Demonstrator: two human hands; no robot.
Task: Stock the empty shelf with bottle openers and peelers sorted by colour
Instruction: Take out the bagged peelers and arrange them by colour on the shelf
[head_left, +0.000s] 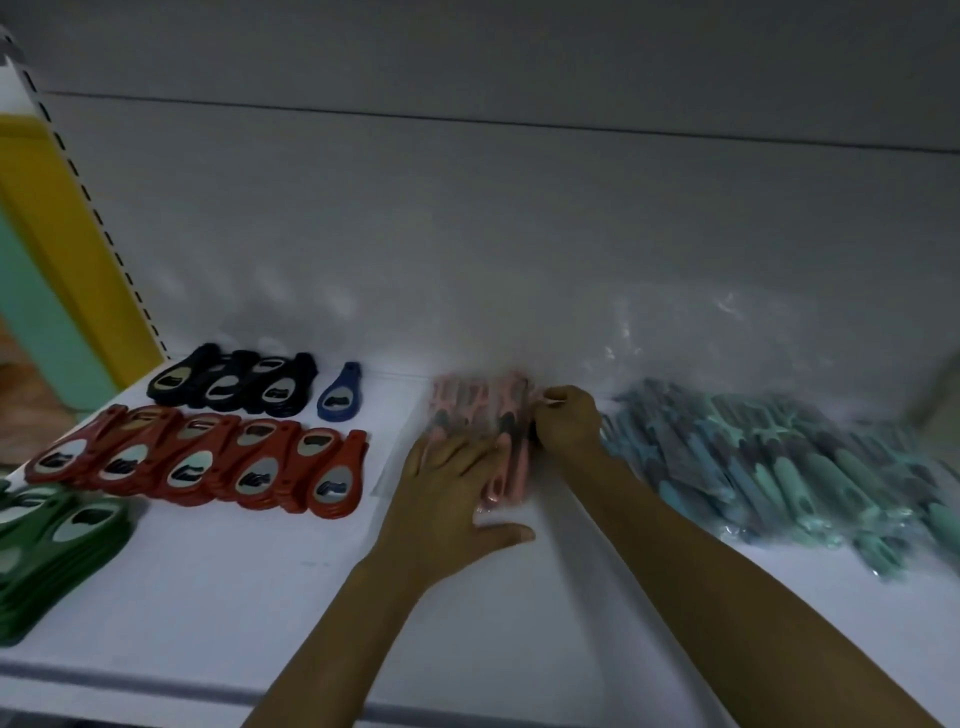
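The white shelf (234, 571) filled the view, its front lip nearest and blurred. Both bare forearms reached in from the bottom edge toward the pink peelers (467, 408), a clear-wrapped pack lying mid-shelf near the back.

Far to the left of that pack and nearer the front, stacked green bottle openers (62, 530) were cut off by the frame edge. The left hand (447, 493) lay flat on the near half of the pack, fingers straight and spread, thumb out on the shelf, hiding much of it.

Left of the pack a row of red bottle openers (208, 462) overlapped one another. To the pack's right, a heap of teal and blue peelers (779, 457) in plastic ran out of frame, single pieces hard to tell apart.

The right hand (569, 423) sat at the pack's right edge, fingers curled and pinching it there; blur hid the exact hold.

Left of the pack and further back lay black bottle openers (234, 384) and one blue bottle opener (340, 395) beside them. Behind the pack rose the dim back panel (467, 234).
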